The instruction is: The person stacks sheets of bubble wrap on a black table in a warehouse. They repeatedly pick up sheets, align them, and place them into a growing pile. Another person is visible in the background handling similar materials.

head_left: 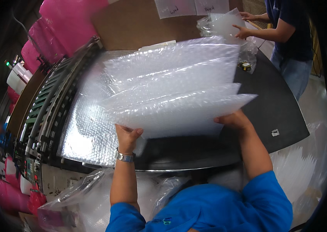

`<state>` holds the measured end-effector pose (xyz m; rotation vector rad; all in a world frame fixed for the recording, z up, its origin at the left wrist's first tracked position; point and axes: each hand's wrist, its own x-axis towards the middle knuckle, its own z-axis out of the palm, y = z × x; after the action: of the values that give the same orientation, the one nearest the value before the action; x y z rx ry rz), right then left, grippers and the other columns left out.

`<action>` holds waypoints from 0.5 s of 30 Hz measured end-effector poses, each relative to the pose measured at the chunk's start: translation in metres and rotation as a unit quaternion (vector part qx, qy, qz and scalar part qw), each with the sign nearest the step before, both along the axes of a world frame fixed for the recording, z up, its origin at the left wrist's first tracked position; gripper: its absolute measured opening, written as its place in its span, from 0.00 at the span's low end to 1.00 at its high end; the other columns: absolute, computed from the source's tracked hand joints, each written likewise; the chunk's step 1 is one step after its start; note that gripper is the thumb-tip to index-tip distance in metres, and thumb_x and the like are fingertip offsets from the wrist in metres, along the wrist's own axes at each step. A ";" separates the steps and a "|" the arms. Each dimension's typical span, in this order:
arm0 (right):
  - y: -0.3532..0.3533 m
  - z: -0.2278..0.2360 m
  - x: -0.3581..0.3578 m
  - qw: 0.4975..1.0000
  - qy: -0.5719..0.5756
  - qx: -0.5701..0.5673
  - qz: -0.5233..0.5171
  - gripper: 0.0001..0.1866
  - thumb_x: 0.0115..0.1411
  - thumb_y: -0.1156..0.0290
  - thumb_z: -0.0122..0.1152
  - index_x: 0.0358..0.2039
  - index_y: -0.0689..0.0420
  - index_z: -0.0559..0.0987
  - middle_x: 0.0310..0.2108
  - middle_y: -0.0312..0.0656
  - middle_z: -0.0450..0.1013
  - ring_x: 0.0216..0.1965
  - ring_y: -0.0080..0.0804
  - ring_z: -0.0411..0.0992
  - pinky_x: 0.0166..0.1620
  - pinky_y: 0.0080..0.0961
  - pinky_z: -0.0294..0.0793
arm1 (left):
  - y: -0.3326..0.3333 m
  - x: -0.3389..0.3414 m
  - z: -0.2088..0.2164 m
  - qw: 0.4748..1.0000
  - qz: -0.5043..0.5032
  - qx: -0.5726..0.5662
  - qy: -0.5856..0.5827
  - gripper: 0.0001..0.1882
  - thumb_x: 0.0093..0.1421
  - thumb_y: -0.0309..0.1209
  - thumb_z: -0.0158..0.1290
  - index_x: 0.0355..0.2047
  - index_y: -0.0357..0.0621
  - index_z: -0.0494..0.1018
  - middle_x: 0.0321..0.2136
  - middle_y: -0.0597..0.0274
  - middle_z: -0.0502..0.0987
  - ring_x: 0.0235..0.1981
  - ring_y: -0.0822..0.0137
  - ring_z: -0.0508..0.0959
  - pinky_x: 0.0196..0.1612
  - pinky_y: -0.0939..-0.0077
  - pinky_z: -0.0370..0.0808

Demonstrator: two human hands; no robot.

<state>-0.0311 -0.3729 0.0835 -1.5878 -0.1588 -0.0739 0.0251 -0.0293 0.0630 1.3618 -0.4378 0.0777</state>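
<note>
Between my two hands is a stack of clear bubble wrap sheets, fanned apart toward the far side and raised over the dark table. My left hand grips its near left corner, thumb on top and fingers hidden beneath. At the near right, my right hand is closed on the edge, thumb on top. A wide length of bubble wrap lies on the table to the left, reaching out of the machine.
A roller machine borders the table on the left. Across the far right, a co-worker handles clear bags. Pink rolls stand at the back left. Plastic bags of sheets sit below the near edge.
</note>
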 end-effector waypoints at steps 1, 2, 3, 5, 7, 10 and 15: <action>-0.001 0.003 -0.004 1.000 0.006 0.009 -0.014 0.49 0.30 0.72 0.70 0.57 0.58 0.57 0.48 0.40 0.65 0.51 0.30 0.61 0.52 0.29 0.62 | 0.005 -0.005 0.001 1.000 -0.004 0.017 0.007 0.54 0.35 0.42 0.69 0.56 0.35 0.49 0.51 0.53 0.60 0.52 0.62 0.63 0.54 0.66 0.62; -0.006 0.001 -0.003 0.999 0.010 0.002 0.031 0.50 0.30 0.72 0.71 0.57 0.58 0.57 0.48 0.39 0.65 0.51 0.30 0.61 0.52 0.30 0.63 | 0.012 -0.012 0.005 0.999 -0.004 0.037 0.014 0.54 0.34 0.42 0.69 0.56 0.35 0.50 0.51 0.53 0.61 0.51 0.62 0.64 0.53 0.66 0.63; -0.021 0.001 -0.003 0.998 0.012 -0.011 0.064 0.50 0.30 0.72 0.71 0.57 0.57 0.57 0.47 0.39 0.65 0.51 0.31 0.61 0.51 0.30 0.63 | 0.012 -0.015 0.008 0.998 -0.016 0.052 0.018 0.55 0.33 0.42 0.70 0.56 0.34 0.51 0.50 0.54 0.63 0.50 0.62 0.65 0.52 0.67 0.65; -0.044 -0.015 -0.004 0.996 -0.039 -0.022 0.075 0.50 0.30 0.72 0.72 0.57 0.57 0.57 0.47 0.39 0.65 0.51 0.33 0.62 0.51 0.32 0.64 | 0.014 -0.014 -0.014 0.993 -0.036 0.104 -0.036 0.44 0.39 0.43 0.66 0.51 0.34 0.58 0.45 0.56 0.68 0.46 0.63 0.69 0.48 0.70 0.67; -0.055 -0.051 -0.004 0.992 -0.119 -0.043 0.026 0.48 0.31 0.71 0.73 0.56 0.57 0.59 0.48 0.40 0.65 0.51 0.34 0.62 0.52 0.33 0.64 | 0.008 -0.014 -0.044 0.986 -0.041 0.149 -0.067 0.38 0.43 0.44 0.63 0.49 0.35 0.62 0.42 0.57 0.71 0.44 0.65 0.71 0.46 0.71 0.69; -0.060 -0.074 -0.010 0.985 -0.140 -0.094 -0.034 0.44 0.34 0.70 0.73 0.54 0.58 0.62 0.48 0.40 0.66 0.50 0.35 0.63 0.53 0.34 0.64 | -0.010 -0.022 -0.073 0.986 -0.004 0.162 -0.049 0.36 0.46 0.46 0.60 0.49 0.36 0.62 0.41 0.59 0.71 0.43 0.66 0.71 0.44 0.71 0.69; -0.046 -0.069 -0.016 0.948 -0.161 -0.272 -0.045 0.39 0.37 0.74 0.71 0.51 0.57 0.64 0.45 0.40 0.68 0.47 0.33 0.65 0.51 0.32 0.65 | -0.036 -0.034 -0.070 0.985 0.073 0.150 -0.039 0.33 0.50 0.50 0.55 0.48 0.38 0.62 0.39 0.62 0.71 0.41 0.67 0.71 0.42 0.72 0.70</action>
<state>-0.0466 -0.4188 0.0144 -2.1282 -0.3865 -0.3889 -0.0093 -0.0656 -0.0066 1.6909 -0.4266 0.1918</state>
